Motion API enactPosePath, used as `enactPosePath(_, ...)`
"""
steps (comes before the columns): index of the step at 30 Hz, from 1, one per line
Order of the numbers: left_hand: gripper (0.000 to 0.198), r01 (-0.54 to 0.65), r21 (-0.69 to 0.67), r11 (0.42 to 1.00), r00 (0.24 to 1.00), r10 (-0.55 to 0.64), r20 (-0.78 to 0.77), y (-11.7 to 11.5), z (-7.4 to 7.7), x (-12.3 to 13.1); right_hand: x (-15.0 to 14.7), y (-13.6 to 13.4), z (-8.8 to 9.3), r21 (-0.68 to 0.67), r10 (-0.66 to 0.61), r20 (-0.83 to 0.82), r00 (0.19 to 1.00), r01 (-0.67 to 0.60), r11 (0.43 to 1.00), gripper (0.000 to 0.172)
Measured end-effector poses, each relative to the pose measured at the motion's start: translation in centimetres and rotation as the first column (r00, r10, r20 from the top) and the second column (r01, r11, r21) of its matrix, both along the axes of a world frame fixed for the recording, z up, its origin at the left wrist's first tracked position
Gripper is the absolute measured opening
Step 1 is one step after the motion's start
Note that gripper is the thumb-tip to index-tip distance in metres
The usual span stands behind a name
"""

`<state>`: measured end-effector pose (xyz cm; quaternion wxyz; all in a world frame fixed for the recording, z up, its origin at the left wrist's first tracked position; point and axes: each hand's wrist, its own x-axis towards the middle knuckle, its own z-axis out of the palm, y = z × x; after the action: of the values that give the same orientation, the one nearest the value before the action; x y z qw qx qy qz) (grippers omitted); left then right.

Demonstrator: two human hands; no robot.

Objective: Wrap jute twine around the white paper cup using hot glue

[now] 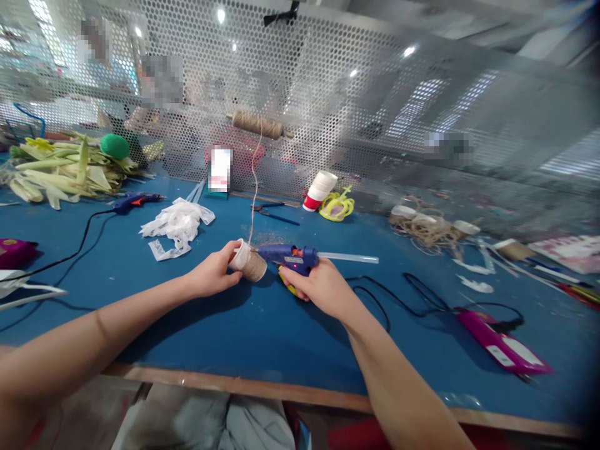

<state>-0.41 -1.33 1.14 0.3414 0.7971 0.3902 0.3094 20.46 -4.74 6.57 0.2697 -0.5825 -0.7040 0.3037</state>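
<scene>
My left hand (pixel 216 270) is closed around the rim end of a paper cup (pixel 254 265), tilted on its side. Brown twine covers the lower part of the cup. From the cup, a strand of twine (pixel 255 187) runs up to a twine spool (pixel 257 124) on a rod at the mesh screen. My right hand (pixel 315 282) grips a blue glue gun (pixel 293 255) by its handle, with its nozzle pointing left at the twine-wrapped cup. A clear glue stick (pixel 349 257) sticks out of the gun's back. Whether nozzle and cup touch, I cannot tell.
A crumpled white plastic bag (pixel 180 225) and another glue gun (pixel 135 201) lie left. Behind are pliers (pixel 276 214), stacked cups (pixel 320 190) and a yellow crown-shaped piece (pixel 336 206). A purple power strip (pixel 501 342) and black cord lie right; loose twine (pixel 424 232) sits beyond.
</scene>
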Motion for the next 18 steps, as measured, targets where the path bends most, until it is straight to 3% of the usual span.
enactPosePath(18,0.049,-0.026,-0.045,0.999,0.999,0.027,0.028,0.2,-0.1,-0.1,-0.4,-1.0,0.7,-0.030,0.080,0.074,0.994,-0.078,0.996,0.026)
